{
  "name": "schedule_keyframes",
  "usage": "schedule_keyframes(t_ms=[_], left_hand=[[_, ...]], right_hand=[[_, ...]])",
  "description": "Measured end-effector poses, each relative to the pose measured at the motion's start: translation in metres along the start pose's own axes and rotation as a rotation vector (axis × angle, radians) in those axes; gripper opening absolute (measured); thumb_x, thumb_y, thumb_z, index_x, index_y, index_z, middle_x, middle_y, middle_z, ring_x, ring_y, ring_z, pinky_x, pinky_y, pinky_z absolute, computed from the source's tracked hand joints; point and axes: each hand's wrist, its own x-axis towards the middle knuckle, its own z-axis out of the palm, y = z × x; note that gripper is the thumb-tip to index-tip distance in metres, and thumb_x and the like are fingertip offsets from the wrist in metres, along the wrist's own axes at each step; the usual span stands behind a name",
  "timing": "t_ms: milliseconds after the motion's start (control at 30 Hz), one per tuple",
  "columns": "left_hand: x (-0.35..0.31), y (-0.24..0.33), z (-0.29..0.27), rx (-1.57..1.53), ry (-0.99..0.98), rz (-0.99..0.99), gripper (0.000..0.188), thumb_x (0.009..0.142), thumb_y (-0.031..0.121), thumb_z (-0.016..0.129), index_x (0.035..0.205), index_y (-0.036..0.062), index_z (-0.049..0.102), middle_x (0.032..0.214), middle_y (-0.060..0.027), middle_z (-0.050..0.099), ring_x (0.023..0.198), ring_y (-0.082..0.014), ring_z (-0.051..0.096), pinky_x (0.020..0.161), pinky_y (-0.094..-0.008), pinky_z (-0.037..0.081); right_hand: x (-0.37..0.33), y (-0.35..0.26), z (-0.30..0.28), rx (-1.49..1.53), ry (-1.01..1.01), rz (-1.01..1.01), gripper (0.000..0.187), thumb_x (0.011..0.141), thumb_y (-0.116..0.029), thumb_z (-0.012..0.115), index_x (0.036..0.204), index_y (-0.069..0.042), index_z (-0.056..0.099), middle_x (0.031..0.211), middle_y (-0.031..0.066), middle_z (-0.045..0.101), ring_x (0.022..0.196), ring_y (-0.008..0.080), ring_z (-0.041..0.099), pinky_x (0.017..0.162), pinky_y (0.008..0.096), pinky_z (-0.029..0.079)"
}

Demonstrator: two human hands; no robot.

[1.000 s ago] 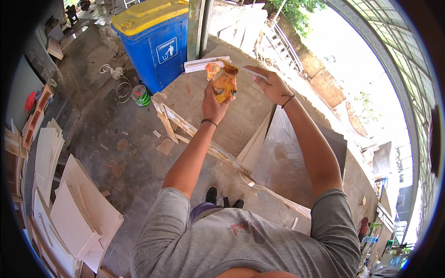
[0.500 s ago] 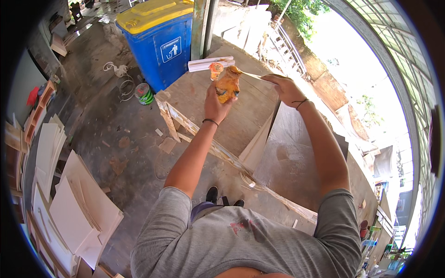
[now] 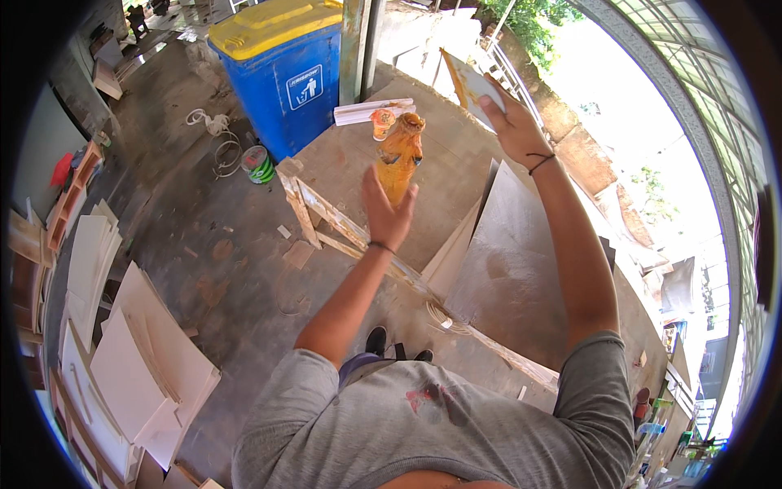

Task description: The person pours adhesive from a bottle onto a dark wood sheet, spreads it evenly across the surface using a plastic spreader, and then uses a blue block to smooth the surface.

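Observation:
An orange-brown smeared container (image 3: 400, 159), its upper part rough and crusted, stands on the plywood-topped bench. My left hand (image 3: 388, 213) is just on the near side of it, thumb and fingers apart, not wrapped round it. Up to the right, my right hand (image 3: 515, 122) grips a flat white putty spreader (image 3: 481, 96), tilted, with a yellow-orange smear along its left edge. A small orange-and-white tub or lid (image 3: 382, 124) lies just left of the container's top.
White grooved strips (image 3: 371, 112) lie at the bench's far end, beside a blue bin (image 3: 285, 85) with a yellow lid. A grey-brown sheet (image 3: 509, 253) leans along the bench's right part. White panels (image 3: 142, 359) are stacked at left; a green bucket (image 3: 258, 165) stands on the floor.
My left hand has loosened from the container and drawn back toward me. My right hand has lifted the spreader up and right, away from the container's top, and turned it to show its flat face.

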Motion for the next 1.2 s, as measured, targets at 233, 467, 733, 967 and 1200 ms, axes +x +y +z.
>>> schedule_keyframes(t_ms=[233, 467, 733, 967, 1200], left_hand=[[-0.091, 0.043, -0.018, -0.379, -0.684, -0.517, 0.071, 0.085, 0.055, 0.057, 0.119, -0.0075, 0.053, 0.107, -0.017, 0.06, 0.099, -0.0243, 0.056, 0.088, -0.0335, 0.044], [-0.1, 0.058, -0.019, -0.513, -0.975, -0.634, 0.06, 0.087, 0.053, 0.056, 0.109, -0.0031, 0.062, 0.085, -0.0041, 0.062, 0.076, -0.0098, 0.056, 0.073, -0.0244, 0.046], [-0.097, 0.06, -0.007, -0.47, -0.956, -0.624, 0.039, 0.088, 0.037, 0.061, 0.096, -0.0016, 0.066, 0.075, -0.0008, 0.06, 0.065, -0.0084, 0.055, 0.061, -0.0239, 0.046], [-0.092, 0.067, -0.006, -0.521, -0.886, -0.714, 0.023, 0.087, 0.028, 0.063, 0.086, 0.0059, 0.067, 0.07, 0.0034, 0.057, 0.058, -0.0046, 0.051, 0.05, -0.02, 0.04], [-0.075, 0.088, -0.001, -0.422, -0.932, -0.731, 0.033, 0.085, 0.038, 0.065, 0.076, 0.0059, 0.062, 0.068, 0.0028, 0.053, 0.054, -0.0037, 0.042, 0.049, -0.0185, 0.036]], right_hand=[[0.014, -0.008, 0.068, -0.364, 0.07, -0.374, 0.057, 0.083, -0.018, 0.062, 0.132, -0.042, 0.045, 0.151, 0.0196, 0.012, 0.109, 0.0307, 0.057, 0.093, 0.0409, 0.045], [0.002, -0.004, 0.09, -0.523, -0.049, -0.398, 0.068, 0.075, -0.031, 0.071, 0.135, -0.042, 0.042, 0.154, 0.0161, 0.003, 0.129, 0.0291, 0.04, 0.098, 0.0458, 0.038], [0.019, -0.022, 0.048, -0.441, -0.001, -0.319, 0.092, 0.063, -0.063, 0.069, 0.14, -0.025, 0.036, 0.129, 0.0131, 0.046, 0.121, 0.0311, 0.046, 0.096, 0.0506, 0.037], [0.008, -0.075, -0.028, -0.272, 0.287, -0.441, 0.048, 0.075, -0.021, 0.07, 0.117, -0.001, 0.055, 0.109, 0.0187, 0.055, 0.1, 0.0345, 0.054, 0.088, 0.0409, 0.045], [-0.129, -0.007, -0.143, -0.356, 0.48, -0.491, 0.037, 0.076, -0.017, 0.071, 0.107, 0.001, 0.06, 0.097, 0.0175, 0.058, 0.092, 0.0327, 0.056, 0.081, 0.0403, 0.046]])
